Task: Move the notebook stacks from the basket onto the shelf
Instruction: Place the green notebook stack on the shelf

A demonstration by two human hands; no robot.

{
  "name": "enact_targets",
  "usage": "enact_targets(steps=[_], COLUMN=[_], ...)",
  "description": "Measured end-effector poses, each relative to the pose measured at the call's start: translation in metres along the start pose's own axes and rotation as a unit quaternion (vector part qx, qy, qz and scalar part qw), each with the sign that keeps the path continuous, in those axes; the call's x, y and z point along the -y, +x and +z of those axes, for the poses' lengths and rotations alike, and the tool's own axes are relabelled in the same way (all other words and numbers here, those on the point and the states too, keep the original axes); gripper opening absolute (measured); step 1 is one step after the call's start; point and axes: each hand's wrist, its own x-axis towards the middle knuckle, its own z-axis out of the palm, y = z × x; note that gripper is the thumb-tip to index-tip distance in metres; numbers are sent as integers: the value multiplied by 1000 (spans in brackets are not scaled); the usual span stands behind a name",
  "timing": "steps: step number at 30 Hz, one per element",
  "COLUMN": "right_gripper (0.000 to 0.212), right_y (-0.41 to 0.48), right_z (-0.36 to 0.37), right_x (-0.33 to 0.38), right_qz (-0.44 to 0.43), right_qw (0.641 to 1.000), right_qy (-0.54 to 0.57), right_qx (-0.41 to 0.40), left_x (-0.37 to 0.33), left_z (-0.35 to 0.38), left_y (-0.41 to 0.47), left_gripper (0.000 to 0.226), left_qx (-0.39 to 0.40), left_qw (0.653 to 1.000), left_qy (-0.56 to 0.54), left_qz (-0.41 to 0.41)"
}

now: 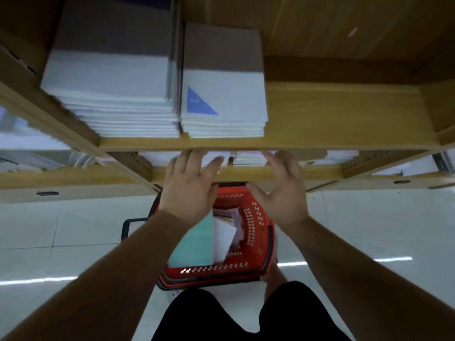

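Observation:
A red basket (256, 232) stands on the floor below the shelf, with a teal notebook (194, 244) and white papers (225, 233) inside. On the wooden shelf (332, 119) lie two white notebook stacks: a tall one (110, 82) at the left and a lower one (224, 94) with a blue triangle on its cover. My left hand (189, 185) and my right hand (283, 190) hover above the basket, just below the shelf's front edge. Both have straight, spread fingers and hold nothing.
More white stacks (248, 158) lie on the lower shelf behind my fingertips. The right part of the upper shelf board is bare wood. A dark basket handle (133, 225) sticks out at the left. The floor (369, 230) is glossy white tile.

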Motion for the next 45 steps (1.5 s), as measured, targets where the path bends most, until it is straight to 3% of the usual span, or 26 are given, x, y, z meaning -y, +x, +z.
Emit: enact_targets(steps=[1,3,5,7,13,19,24,29,36,39,45], right_gripper=[72,66,65,68,73,76,94,113,119,114,88], right_y=[-22,-55,-75,-86,-102,-117,-129,-135,-121,-120,-112], right_z=[12,40,73,111,237,329,378,401,406,407,407], right_x=[0,-1,-5,-16,-78,-128,-146,-155,-161,-162,-174], right_qz=[15,26,19,19,59,79,106,129,111,117,188], right_qw=[1000,993,978,964,925,909,916,926,926,928,922], right_qy=[-4,-39,-75,-78,-78,-67,10,57,84,99,171], right_qx=[20,104,193,252,368,405,387,350,352,340,292], left_x=[4,12,22,32,51,76,94,103,109,113,110], left_z=[9,29,49,77,196,295,345,360,366,368,368], left_y=[-27,-75,-112,-141,-200,-231,-236,-231,-229,-230,-232], left_gripper=[65,72,82,85,85,88,108,113,120,117,102], left_qx=[17,125,248,324,382,376,376,348,320,305,258], left_qw=[1000,991,963,934,888,869,846,797,781,770,703], left_qy=[-6,0,4,-7,-70,-115,-193,-303,-347,-395,-513], left_qz=[-19,-55,-106,-153,-247,-301,-325,-391,-409,-397,-420])
